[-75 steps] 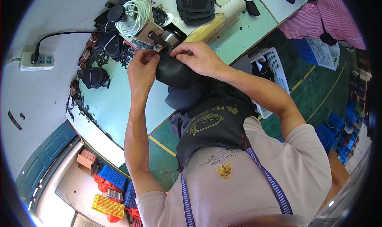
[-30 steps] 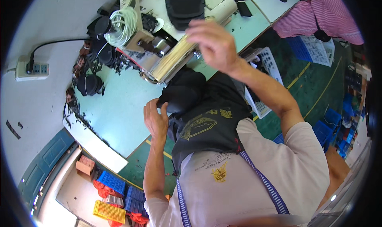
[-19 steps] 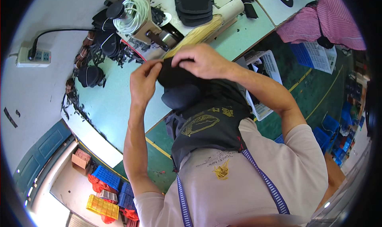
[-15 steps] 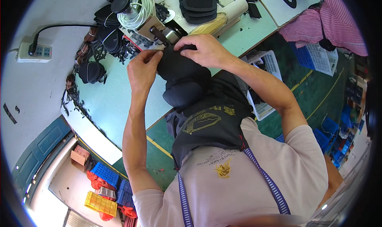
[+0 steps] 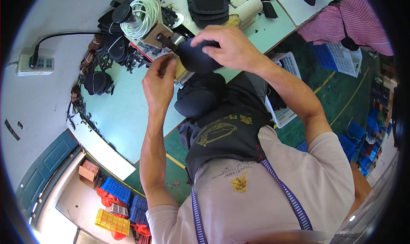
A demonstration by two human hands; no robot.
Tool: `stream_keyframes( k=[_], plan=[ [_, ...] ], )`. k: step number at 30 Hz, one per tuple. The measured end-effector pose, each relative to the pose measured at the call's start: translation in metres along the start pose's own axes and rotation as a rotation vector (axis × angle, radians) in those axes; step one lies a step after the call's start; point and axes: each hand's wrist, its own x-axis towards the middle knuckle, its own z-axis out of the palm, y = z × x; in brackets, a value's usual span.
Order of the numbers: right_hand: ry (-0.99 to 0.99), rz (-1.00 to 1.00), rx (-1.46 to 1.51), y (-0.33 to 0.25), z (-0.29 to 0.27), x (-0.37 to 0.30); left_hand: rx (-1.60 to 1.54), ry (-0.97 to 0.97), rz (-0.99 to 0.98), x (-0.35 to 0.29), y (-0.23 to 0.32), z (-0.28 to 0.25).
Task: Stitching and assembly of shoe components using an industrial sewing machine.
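Note:
My right hand (image 5: 232, 46) grips the edge of a rounded, flat black piece of material (image 5: 197, 58) between thumb and fingers. The piece lies against the metal head (image 5: 177, 39) of a beige bench machine (image 5: 157, 33). Left of it, my left hand (image 5: 160, 76) has thumb and fingertips pressed together next to the machine; what they hold, if anything, is hidden. A pile of similar black pieces (image 5: 198, 96) sits below the hands, at the table's edge over my black apron (image 5: 222, 135).
A coil of pale wire (image 5: 143, 17) hangs on the machine. Stacked black pads (image 5: 208, 4) stand behind it. Tied black bundles (image 5: 98, 80) and scraps lie left on the pale green table (image 5: 121, 111). A white crate (image 5: 284, 116) stands on the floor to the right.
My right hand has swung the black piece to the right, baring a yellowish part of the machine. My left hand has shifted slightly right and down, apart from the piece.

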Motion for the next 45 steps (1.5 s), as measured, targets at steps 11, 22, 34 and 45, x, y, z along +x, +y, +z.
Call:
stream_keyframes(
  k=[11,22,34,45],
  plan=[
    [-0.082,0.509,0.621,-0.003,0.056,-0.026,-0.276,-0.295,0.018,0.009,-0.002,-0.025],
    [0.101,0.343,0.222,0.005,0.046,-0.016,-0.088,-0.012,0.046,0.019,0.013,0.005],
    [-0.029,0.545,0.836,-0.019,0.064,-0.034,0.035,-0.181,-0.028,0.011,0.012,-0.027],
    [0.164,0.318,0.4,-0.007,0.065,-0.014,0.365,0.145,0.246,0.023,0.015,0.006]
  ],
)
